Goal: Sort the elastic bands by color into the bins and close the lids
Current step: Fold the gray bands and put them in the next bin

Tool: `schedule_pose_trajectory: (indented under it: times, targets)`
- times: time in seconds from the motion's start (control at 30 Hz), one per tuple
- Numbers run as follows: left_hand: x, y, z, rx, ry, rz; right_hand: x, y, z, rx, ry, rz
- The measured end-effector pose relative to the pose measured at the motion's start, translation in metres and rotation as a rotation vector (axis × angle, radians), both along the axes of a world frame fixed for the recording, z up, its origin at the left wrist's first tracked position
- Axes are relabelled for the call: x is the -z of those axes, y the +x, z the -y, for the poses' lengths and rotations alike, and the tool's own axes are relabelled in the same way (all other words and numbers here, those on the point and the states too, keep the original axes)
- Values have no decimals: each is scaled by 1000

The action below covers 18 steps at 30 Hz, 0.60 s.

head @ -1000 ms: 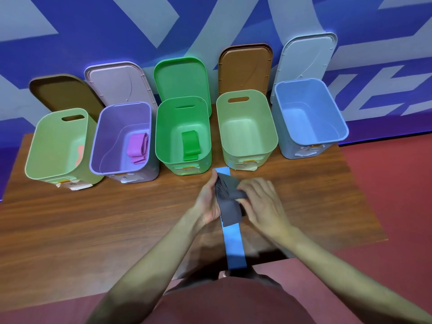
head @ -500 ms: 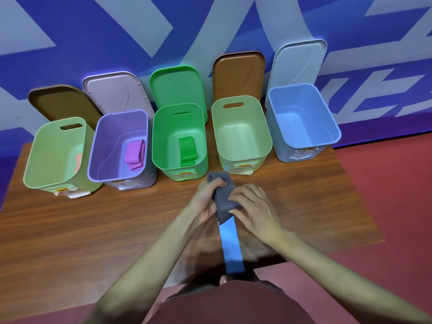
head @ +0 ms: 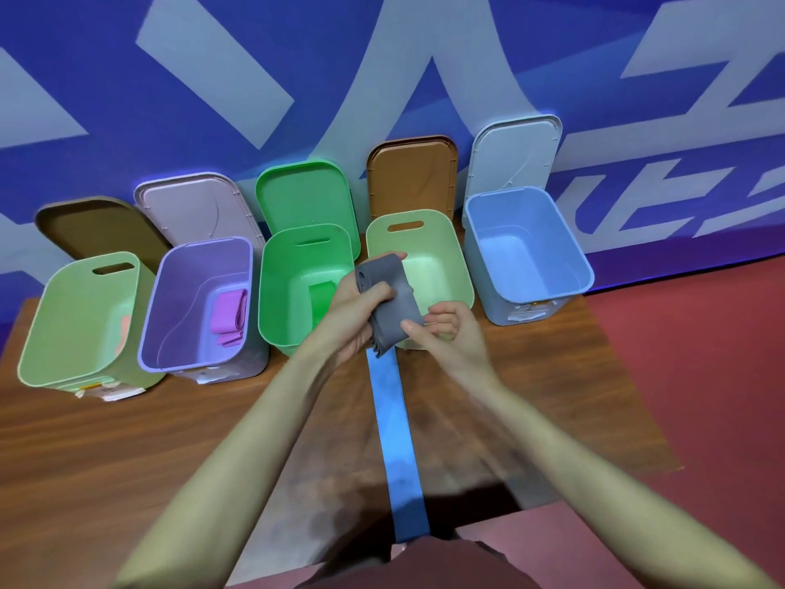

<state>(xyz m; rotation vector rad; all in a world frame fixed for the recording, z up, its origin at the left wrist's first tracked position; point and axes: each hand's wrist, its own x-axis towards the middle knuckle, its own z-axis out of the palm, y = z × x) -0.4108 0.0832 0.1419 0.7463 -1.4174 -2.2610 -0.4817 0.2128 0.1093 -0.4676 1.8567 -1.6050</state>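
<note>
Band in hand: a grey elastic band (head: 388,301), folded into a wad, held above the table's far half, in front of the pale green bin (head: 454,265).
Handling: likely light, limp and stretchy — best taken by the whole bundle so no loop springs free.
Left hand (head: 354,310): fingers curled round the wad's upper part.
Right hand (head: 441,333): thumb and fingers pinch its lower edge.
Blue band (head: 395,435): a flat strip on the wooden table (head: 127,440), running toward the person — unsorted.
Bins: all lids open.
</note>
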Motion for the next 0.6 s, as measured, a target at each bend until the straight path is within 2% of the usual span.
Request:
schedule_pose_trajectory:
  times: [0.07, 0.17, 0.23, 0.47, 0.6]
  targets:
    - [-4, -10, 5, 29, -2, -29, -2, -15, 7, -121, -10, 195]
    - [-9, -27, 15, 111, -46, -53, -1, -37, 16, -275, -91, 251]
    - [-11, -40, 21, 151, -58, -60, -3, -48, 22, -300, -133, 283]
    - [-4, -82, 46, 170, -122, 9, -7, -82, 40, -210, -80, 258]
    - [12, -98, 62, 243, -35, 56, -2, -90, 56, -61, 9, 253]
